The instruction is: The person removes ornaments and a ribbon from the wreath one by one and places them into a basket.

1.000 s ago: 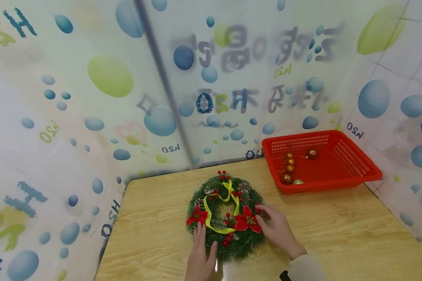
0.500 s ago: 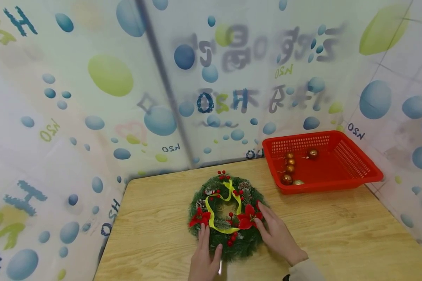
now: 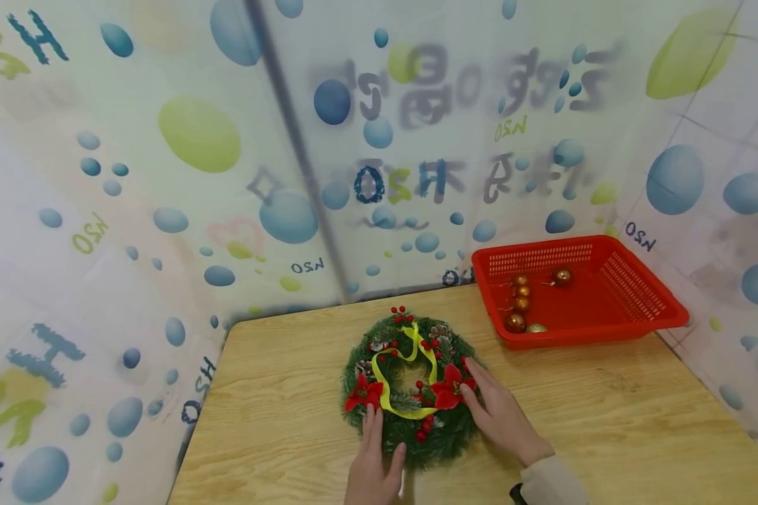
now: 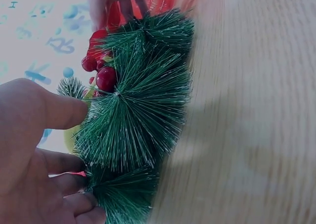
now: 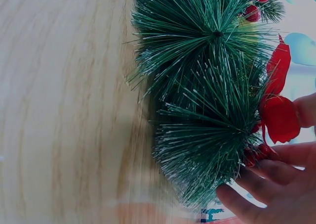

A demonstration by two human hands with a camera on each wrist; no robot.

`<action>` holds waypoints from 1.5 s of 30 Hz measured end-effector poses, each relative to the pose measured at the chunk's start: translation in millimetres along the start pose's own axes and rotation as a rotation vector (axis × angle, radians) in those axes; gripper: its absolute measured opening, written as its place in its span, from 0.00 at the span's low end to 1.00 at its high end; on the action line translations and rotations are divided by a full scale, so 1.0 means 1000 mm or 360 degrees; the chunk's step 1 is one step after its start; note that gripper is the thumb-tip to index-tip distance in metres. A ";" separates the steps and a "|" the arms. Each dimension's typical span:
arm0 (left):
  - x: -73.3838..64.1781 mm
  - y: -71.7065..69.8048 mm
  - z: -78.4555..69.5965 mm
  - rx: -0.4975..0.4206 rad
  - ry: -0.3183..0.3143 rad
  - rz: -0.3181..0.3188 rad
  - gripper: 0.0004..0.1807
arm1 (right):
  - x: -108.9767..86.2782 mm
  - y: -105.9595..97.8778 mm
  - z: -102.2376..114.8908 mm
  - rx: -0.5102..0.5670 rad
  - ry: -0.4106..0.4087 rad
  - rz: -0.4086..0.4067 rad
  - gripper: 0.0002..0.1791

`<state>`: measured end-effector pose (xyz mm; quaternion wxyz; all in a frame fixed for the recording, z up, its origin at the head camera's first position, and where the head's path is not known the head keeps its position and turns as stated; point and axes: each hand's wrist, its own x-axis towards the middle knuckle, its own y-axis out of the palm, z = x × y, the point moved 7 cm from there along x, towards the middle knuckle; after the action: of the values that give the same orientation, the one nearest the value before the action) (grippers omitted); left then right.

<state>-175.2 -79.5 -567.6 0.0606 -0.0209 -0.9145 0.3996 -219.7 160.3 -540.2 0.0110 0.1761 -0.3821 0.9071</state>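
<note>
A green pine Christmas wreath lies flat on the wooden table. It bears red poinsettia flowers, red berries, pinecones and a loosely laid yellow ribbon. My left hand touches the wreath's lower left edge, fingers extended beside the left red flower and thumb apart. On the right side, my right hand rests its fingers along the wreath's edge, its thumb at the right flower. In the right wrist view, red petals sit by that thumb, and the fingers touch needles and berries.
Back right on the table stands a red plastic basket with several gold baubles inside. A printed curtain hangs behind the table's far edge and along its sides.
The wreath has turned slightly counterclockwise and shifted a little right, its lower part most. Both hands have moved with it, the left hand to the right. Basket and baubles stay put.
</note>
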 end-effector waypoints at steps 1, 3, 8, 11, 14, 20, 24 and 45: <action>-0.001 0.000 0.000 -0.0002 0.0002 -0.0001 0.40 | 0.001 0.000 0.000 0.0000 0.0000 0.0005 0.31; -0.002 0.001 -0.002 -0.0009 0.0000 0.0007 0.41 | 0.002 0.001 -0.002 0.0004 0.0002 0.0011 0.31; -0.004 0.003 0.000 -0.0020 -0.0033 0.0058 0.42 | 0.005 0.003 -0.003 -0.0013 -0.0017 0.0007 0.31; -0.004 0.005 0.001 -0.0028 -0.0036 0.0073 0.42 | 0.006 0.003 -0.003 -0.0024 -0.0021 0.0007 0.31; -0.004 0.005 0.000 -0.0039 -0.0025 0.0066 0.41 | 0.007 0.003 -0.003 -0.0018 -0.0013 0.0016 0.31; -0.005 0.005 -0.002 -0.0047 -0.0011 0.0048 0.40 | 0.009 0.002 -0.004 -0.0025 0.0000 0.0043 0.32; -0.006 0.004 -0.003 -0.0041 -0.0013 0.0037 0.40 | 0.016 0.000 0.001 -0.0063 -0.0005 0.0036 0.30; -0.006 0.002 0.001 -0.0030 0.0059 0.0019 0.38 | 0.070 0.008 0.047 -0.0359 -0.0277 -0.0122 0.12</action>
<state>-169.7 -79.7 -570.0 0.0752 -0.0343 -0.9168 0.3908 -272.2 113.8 -492.1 0.0323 0.2663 -0.4742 0.8386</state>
